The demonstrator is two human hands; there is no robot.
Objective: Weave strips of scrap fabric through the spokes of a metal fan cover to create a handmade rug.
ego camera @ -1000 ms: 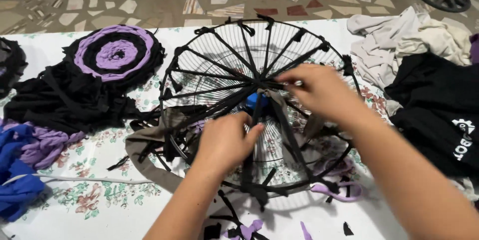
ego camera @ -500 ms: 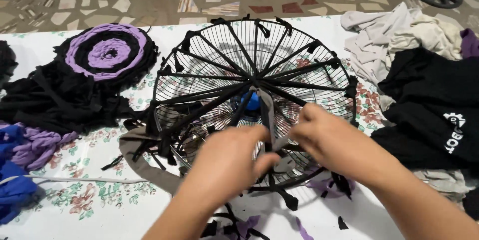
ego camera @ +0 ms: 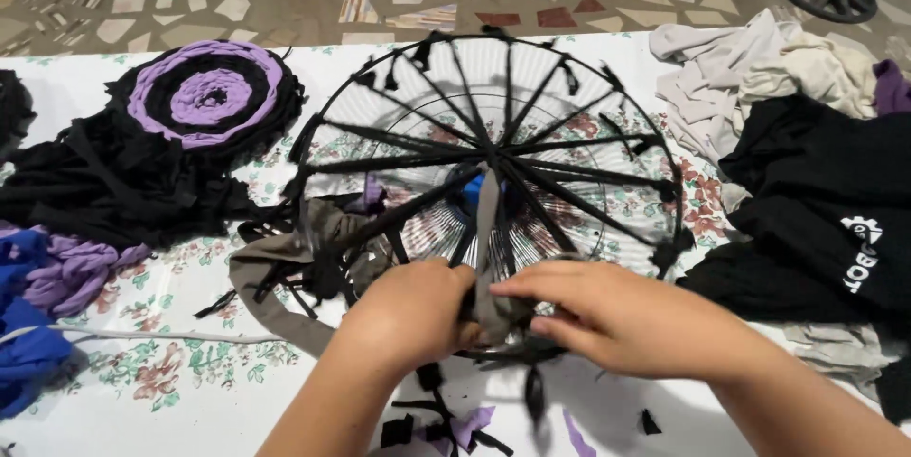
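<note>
A grey fabric strip [ego camera: 487,229] runs from the hub of a round wire fan guard [ego camera: 607,101] down to its near rim, where both hands meet. The left hand [ego camera: 410,310] is curled closed around the strip's lower end; the right hand [ego camera: 607,317] pinches the same end with narrowed fingers against the rim. Judged from this, the strip is being tied off: tension should be held with 1 hand while the other cinches the knot tight to the wire, in line with the black strips [ego camera: 399,139] already radiating as spokes. A finished purple and black woven round [ego camera: 204,96] lies to the left on the floral cloth [ego camera: 142,372]; piled garments [ego camera: 816,182] lie right.
</note>
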